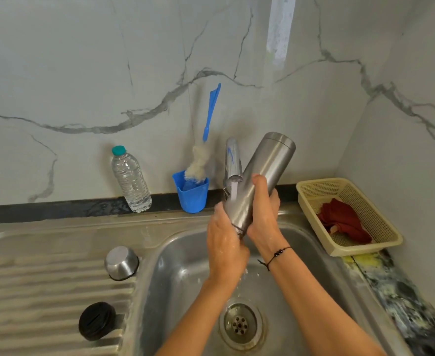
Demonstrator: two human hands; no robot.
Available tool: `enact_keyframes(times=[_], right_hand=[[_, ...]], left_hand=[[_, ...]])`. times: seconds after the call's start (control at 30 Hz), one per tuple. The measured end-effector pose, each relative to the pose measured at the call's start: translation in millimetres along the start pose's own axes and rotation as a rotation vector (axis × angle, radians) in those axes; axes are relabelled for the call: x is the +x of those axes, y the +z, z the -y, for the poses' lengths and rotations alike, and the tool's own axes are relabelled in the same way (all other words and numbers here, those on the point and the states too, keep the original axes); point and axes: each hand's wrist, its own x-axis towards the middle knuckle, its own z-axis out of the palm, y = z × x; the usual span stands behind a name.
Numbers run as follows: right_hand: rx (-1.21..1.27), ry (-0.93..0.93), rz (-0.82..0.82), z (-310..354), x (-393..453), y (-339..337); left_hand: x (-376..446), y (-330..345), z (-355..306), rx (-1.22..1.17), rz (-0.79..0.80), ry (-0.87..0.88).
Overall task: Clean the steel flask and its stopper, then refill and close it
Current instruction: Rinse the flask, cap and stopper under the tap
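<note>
The steel flask [265,173] is tilted over the sink, its base up to the right and its mouth end down between my hands. My right hand [264,214] grips its middle, thumb up along the body. My left hand [224,245] wraps around the lower end, wet and soapy. Water runs from the tap [233,163] onto the flask. The black stopper [97,320] lies on the ribbed drainboard at the left. The steel cap cup [121,262] stands upside down behind it.
A blue cup [191,195] holding a blue-handled bottle brush [203,155] stands behind the sink basin [185,278]. A plastic water bottle [131,179] is to its left. A cream basket [380,242] with a red cloth [342,219] sits at the right corner.
</note>
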Motion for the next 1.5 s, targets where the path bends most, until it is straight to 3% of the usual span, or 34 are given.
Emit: enact_keyframes(times=[0.13, 0.2, 0.27, 0.33, 0.4, 0.53, 0.6, 0.67, 0.73, 0.87, 1.0, 1.07, 1.13, 1.2, 1.3, 1.4, 1.5], right_hand=[[-0.042, -0.039, 0.008, 4, 4, 0], [-0.044, -0.03, 0.011, 6, 6, -2], [-0.039, -0.02, 0.039, 7, 6, -5], [-0.052, -0.028, 0.06, 7, 5, -6], [-0.057, -0.041, 0.052, 5, 4, -5], [-0.05, -0.116, -0.03, 7, 2, 1], [-0.036, -0.145, -0.055, 8, 1, 3], [-0.028, -0.16, -0.065, 8, 0, 2], [-0.038, -0.152, -0.051, 7, -1, -2], [-0.049, -0.129, 0.06, 11, -2, -8], [-0.031, -0.046, 0.119, 14, -5, -5], [-0.032, -0.024, 0.133, 11, -6, -3], [-0.075, -0.017, 0.167, 11, -5, -3], [-0.149, -0.038, 0.196, 8, -5, -3], [-0.124, -0.047, 0.199, -1, -5, -6], [0.055, 0.012, 0.1, 1, -8, -8], [0.126, 0.019, 0.043, 5, -8, -7]], left_hand=[[14, -16, -9, -0.246, 0.231, -0.293], [23, -26, -6, -0.408, 0.434, -0.398], [26, -35, 0, -0.604, 0.635, -0.475], [28, -38, 3, -0.635, 0.686, -0.482], [24, -31, 0, -0.507, 0.575, -0.452], [-4, 0, 6, -0.05, -0.051, 0.042], [-12, 7, 4, 0.035, -0.195, 0.177], [-12, 9, 4, 0.093, -0.217, 0.26], [-7, 3, -4, -0.004, -0.115, 0.151], [9, -19, -17, -0.281, 0.222, -0.253], [23, -37, 2, -0.597, 0.562, -0.385], [23, -39, 8, -0.681, 0.622, -0.397], [20, -34, 5, -0.642, 0.543, -0.387], [14, -24, 3, -0.469, 0.322, -0.307], [4, -12, 16, -0.103, -0.021, 0.019], [-9, -3, 27, 0.142, -0.16, 0.326], [-21, 1, 26, 0.082, -0.2, 0.436]])
